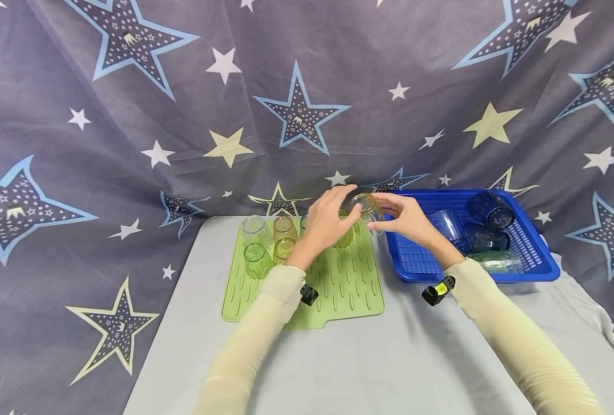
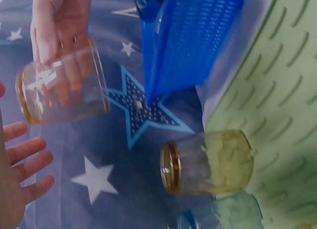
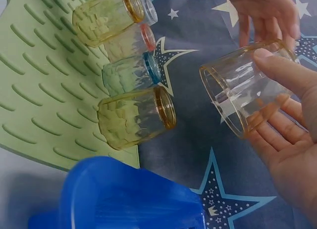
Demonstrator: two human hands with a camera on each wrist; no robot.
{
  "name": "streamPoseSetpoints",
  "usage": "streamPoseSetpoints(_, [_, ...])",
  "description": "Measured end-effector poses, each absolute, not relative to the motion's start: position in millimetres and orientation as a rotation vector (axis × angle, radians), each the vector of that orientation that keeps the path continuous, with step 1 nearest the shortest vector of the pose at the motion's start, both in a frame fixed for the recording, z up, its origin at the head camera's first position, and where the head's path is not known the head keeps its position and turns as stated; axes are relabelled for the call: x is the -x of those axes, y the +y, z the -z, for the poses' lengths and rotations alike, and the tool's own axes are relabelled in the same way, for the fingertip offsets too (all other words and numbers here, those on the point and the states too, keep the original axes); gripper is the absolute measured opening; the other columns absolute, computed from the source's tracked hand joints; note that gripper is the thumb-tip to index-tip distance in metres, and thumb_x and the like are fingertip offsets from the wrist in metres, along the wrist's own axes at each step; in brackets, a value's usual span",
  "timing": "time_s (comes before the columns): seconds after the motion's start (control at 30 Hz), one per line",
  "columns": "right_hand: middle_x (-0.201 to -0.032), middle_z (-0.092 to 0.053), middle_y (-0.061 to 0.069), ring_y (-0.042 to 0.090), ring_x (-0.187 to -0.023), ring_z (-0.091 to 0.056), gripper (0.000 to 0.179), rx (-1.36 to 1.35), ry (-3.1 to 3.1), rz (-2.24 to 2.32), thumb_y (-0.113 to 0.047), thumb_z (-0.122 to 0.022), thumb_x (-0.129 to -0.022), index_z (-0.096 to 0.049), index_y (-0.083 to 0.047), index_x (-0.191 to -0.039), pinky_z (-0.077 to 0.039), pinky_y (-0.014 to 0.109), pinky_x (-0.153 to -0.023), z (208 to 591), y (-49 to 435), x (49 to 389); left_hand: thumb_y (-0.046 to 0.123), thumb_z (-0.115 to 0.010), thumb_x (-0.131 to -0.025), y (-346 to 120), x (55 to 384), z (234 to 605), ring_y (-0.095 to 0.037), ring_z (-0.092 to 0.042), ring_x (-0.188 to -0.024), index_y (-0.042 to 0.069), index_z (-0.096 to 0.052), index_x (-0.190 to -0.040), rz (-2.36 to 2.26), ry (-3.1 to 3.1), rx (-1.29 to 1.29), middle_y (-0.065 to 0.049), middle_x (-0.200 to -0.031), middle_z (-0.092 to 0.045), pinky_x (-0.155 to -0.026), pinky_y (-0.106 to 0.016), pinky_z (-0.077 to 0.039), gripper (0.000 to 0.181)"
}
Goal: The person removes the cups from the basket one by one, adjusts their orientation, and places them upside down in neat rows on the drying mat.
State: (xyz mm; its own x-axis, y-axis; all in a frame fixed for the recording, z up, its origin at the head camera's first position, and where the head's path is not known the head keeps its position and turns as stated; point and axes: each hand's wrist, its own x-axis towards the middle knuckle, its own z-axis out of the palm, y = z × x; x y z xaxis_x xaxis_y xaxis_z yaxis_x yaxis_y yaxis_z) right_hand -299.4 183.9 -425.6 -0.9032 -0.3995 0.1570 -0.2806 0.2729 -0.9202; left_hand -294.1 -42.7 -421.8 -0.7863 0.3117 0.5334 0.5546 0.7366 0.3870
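My right hand holds a clear glass with an amber rim, thumb on one side and fingers on the other. It is raised between the green mat and the blue basket. Beside it my left hand has its fingers spread, and the left wrist view shows a gap between those fingers and the glass. On the mat, close to the held glass, stands another amber-rimmed glass, with a blue-rimmed glass next to it.
Several more glasses stand at the mat's left, including a green one and a pink-rimmed one. The blue basket at the right contains several glasses lying on their sides. A star-patterned cloth hangs behind the table.
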Motion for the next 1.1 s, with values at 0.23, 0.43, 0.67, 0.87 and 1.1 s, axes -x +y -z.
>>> streamPoseSetpoints(0.23, [-0.151,-0.052,0.019,0.037,-0.137,-0.053,0.069,0.675,2.416,1.708,-0.004,-0.080,-0.085,-0.051,-0.002,-0.147,-0.046,0.050,-0.111,429,179,297,0.044,-0.052,-0.100,-22,294,416,-0.020,-0.061,-0.125,0.021,-0.055,-0.146,0.755,-2.578,0.708,0.001,-0.141,-0.061,-0.095,-0.039,-0.056,0.051])
streamPoseSetpoints(0.43, [-0.147,-0.055,0.023,0.029,-0.133,-0.057,0.066,0.743,2.433,1.721,0.004,-0.078,-0.083,-0.053,0.004,-0.144,-0.048,0.024,-0.108,431,173,297,0.048,-0.051,-0.101,-10,296,415,-0.018,-0.060,-0.125,0.021,-0.055,-0.146,0.699,-2.646,0.695,0.002,-0.141,-0.062,-0.095,-0.039,-0.055,0.053])
streamPoseSetpoints(0.67, [-0.145,-0.056,0.024,0.032,-0.131,-0.056,0.067,0.769,2.445,1.710,0.006,-0.078,-0.081,-0.053,0.006,-0.143,-0.047,0.014,-0.103,429,169,295,0.048,-0.050,-0.099,-5,298,416,-0.017,-0.061,-0.124,0.022,-0.057,-0.145,0.636,-2.707,0.630,0.002,-0.141,-0.063,-0.093,-0.041,-0.057,0.053])
streamPoseSetpoints(0.87, [-0.146,-0.056,0.024,0.038,-0.134,-0.056,0.067,0.752,2.476,1.666,0.002,-0.080,-0.082,-0.054,0.004,-0.144,-0.047,0.044,-0.110,426,167,294,0.043,-0.051,-0.096,-4,299,414,-0.020,-0.063,-0.119,0.019,-0.062,-0.139,0.661,-2.726,0.568,0.000,-0.136,-0.066,-0.089,-0.046,-0.057,0.051])
streamPoseSetpoints(1.1, [-0.145,-0.056,0.024,0.037,-0.134,-0.056,0.066,0.761,2.473,1.677,0.002,-0.080,-0.082,-0.054,0.005,-0.143,-0.049,0.025,-0.107,423,164,294,0.034,-0.052,-0.093,-5,297,414,-0.022,-0.069,-0.106,0.013,-0.071,-0.127,0.721,-2.648,0.555,-0.004,-0.125,-0.071,-0.084,-0.042,-0.059,0.043])
